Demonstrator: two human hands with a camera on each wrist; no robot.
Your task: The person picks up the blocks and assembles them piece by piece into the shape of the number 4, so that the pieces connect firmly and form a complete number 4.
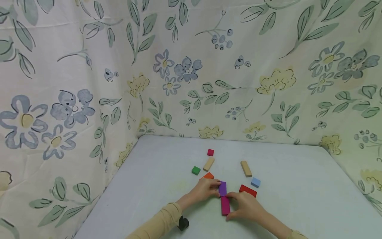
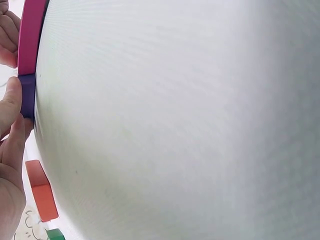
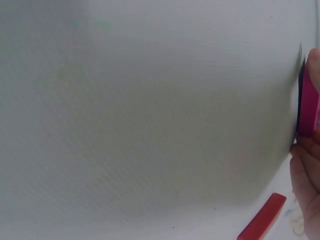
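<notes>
Big pale table (image 1: 298,186), smooth and matte, walled in by soft floral cloth (image 1: 74,83), and the block line on it is only just begun, by my reading: two pieces joined, seven others scattered. The left hand (image 1: 203,191) curls its fingers against the purple block (image 1: 222,188), thumb and fingertips pinching its side, as the left wrist view confirms. The right hand (image 1: 246,205) wraps the magenta block (image 1: 225,205), thumb on its near end, fingers at the seam. The two flat bars lie end to end, touching, at the table's near middle, purple farther, magenta nearer. Left to go, I'd judge: the red block (image 1: 248,190) just beside the right hand, the orange block (image 1: 208,175) just beyond the left hand, two plain wooden bars (image 1: 209,164) and (image 1: 246,168) farther back, then the small pieces, a light blue block (image 1: 255,182), a green cube (image 1: 195,170), a small magenta cube (image 1: 210,152). All look like painted wood, crisp-edged, dull finish.
</notes>
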